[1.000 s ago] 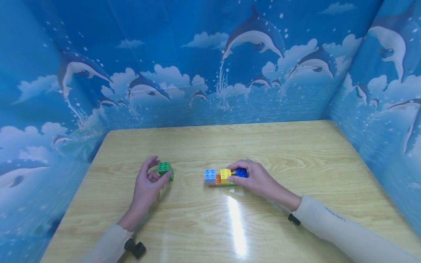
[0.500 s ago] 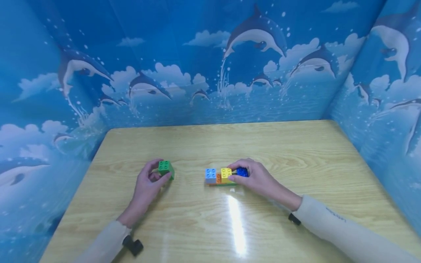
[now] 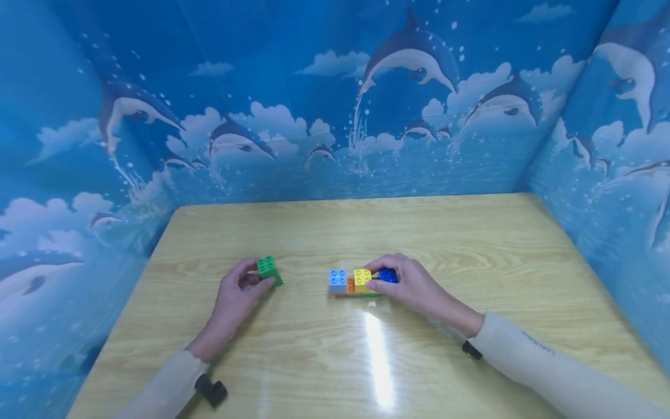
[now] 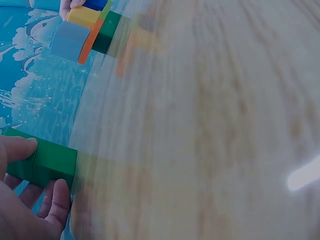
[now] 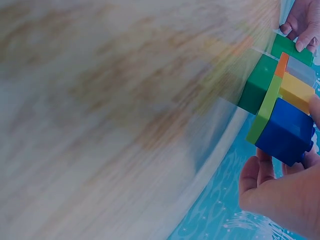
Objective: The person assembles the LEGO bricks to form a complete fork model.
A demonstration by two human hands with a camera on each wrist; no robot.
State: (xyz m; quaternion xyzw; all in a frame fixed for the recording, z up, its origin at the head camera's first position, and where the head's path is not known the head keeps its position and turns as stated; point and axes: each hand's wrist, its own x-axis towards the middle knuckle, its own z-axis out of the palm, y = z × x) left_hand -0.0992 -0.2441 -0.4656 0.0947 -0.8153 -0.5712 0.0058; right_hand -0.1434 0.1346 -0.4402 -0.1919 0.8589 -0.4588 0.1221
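Observation:
My left hand (image 3: pixel 235 299) grips a stack of two green toy building bricks (image 3: pixel 269 270) between thumb and fingers; the seam between them shows in the left wrist view. To its right, my right hand (image 3: pixel 410 284) pinches the yellow brick (image 3: pixel 362 280) of a built piece. That piece also bears a light blue brick (image 3: pixel 337 281) on its left end and a dark blue brick (image 3: pixel 388 275), partly covered by the hand, on its right. Under them run an orange plate (image 5: pixel 281 65) and a light green plate (image 5: pixel 265 108), with a dark green brick (image 5: pixel 258 84) below.
A wood-grain table (image 3: pixel 314 361) with a bright glare streak (image 3: pixel 378 361) lies under both hands. Blue curtains (image 3: pixel 293 105) printed with dolphins rise behind it and along both sides. Dark wrist devices (image 3: pixel 211 390) sit at the sleeves.
The green stack has shifted slightly right in my left hand's grip and now leans, its studded top tipped to the left. My right hand and the built piece hold nearly the same place.

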